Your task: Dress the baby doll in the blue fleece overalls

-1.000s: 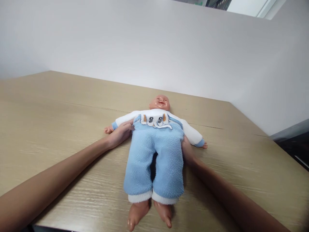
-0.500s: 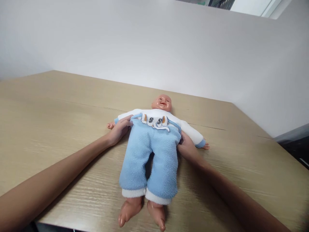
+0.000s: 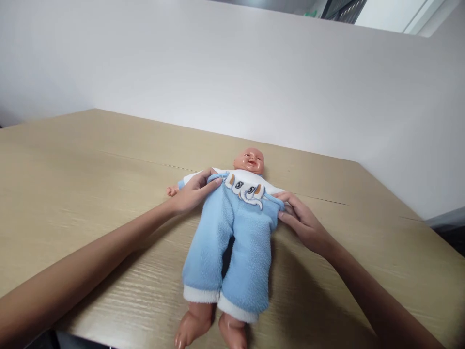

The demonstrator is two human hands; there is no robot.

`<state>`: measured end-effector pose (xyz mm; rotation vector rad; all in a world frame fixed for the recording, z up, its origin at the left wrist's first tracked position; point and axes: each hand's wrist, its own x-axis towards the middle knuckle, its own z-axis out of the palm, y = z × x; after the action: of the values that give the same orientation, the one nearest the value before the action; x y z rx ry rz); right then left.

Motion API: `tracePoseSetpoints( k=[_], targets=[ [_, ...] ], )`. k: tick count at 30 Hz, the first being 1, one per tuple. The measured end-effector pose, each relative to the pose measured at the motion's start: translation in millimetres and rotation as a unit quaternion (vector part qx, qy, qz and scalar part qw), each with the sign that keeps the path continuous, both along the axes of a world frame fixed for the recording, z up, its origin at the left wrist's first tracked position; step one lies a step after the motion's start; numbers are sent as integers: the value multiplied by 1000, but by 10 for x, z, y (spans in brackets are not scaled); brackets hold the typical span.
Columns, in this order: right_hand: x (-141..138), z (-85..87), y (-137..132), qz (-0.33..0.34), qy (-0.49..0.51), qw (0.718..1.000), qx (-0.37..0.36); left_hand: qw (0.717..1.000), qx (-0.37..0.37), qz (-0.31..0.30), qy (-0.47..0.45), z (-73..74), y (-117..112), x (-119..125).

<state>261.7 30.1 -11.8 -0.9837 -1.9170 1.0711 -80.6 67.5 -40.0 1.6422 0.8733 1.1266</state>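
A baby doll (image 3: 250,161) lies on its back on the table, head away from me and bare feet toward me. It wears a white long-sleeved top and fluffy light blue trousers (image 3: 250,252) with white cuffs and an elephant face at the waist. My left hand (image 3: 196,189) pinches the trousers' waistband at the left side, thumb on top. My right hand (image 3: 300,218) grips the waistband at the right side, with the fingers partly behind the cloth. The doll's arm on the right is mostly hidden behind my right hand.
The light wooden table (image 3: 119,165) reaches back to a pale wall (image 3: 218,72). A thin seam crosses the tabletop behind the doll. The table's near edge lies close to the doll's feet. A window-like opening shows at the top right.
My right hand has come up to the upper waistband and turned so its thumb shows. My left hand has moved slightly inward, thumb now over the band. The view has shifted a little.
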Motion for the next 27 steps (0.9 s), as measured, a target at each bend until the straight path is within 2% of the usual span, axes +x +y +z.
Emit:
tracePoseSetpoints(
  k=[2, 4, 6, 8, 12, 15, 17, 19, 21, 24, 27],
  targets=[
    [-34, -149, 116, -26, 99, 990, -92, 999, -28, -9, 17, -2, 42, 28],
    [-57, -324, 221, -63, 178, 969, -157, 998, -46, -5, 31, -31, 74, 37],
    [-66, -462, 267, -75, 186, 961, -188, 998, -48, 5, 42, -73, 90, 20],
    [-61, -522, 237, -72, 153, 967, -192, 998, -46, 7, 43, -116, 93, -20],
    [-48, -438, 77, -66, 87, 984, -143, 999, -29, -5, 29, -178, 78, -100],
    [-83, -322, 22, -77, 49, 992, -86, 999, 2, 16, 27, -217, 61, -87],
    [-127, -265, 44, -104, 86, 988, -78, 998, 30, 55, 27, -255, 49, -43],
    [-181, -233, 101, -130, 146, 976, -95, 994, 51, 95, 27, -305, 41, 5],
    [-235, -224, 174, -138, 159, 971, -117, 991, 59, 119, 26, -353, 39, 35],
    [-301, -225, 275, -127, 83, 982, -117, 989, 60, 133, 23, -391, 46, 37],
    [-339, -197, 335, -127, 2, 989, -74, 986, 66, 148, 24, -383, 49, 20]
  ],
)
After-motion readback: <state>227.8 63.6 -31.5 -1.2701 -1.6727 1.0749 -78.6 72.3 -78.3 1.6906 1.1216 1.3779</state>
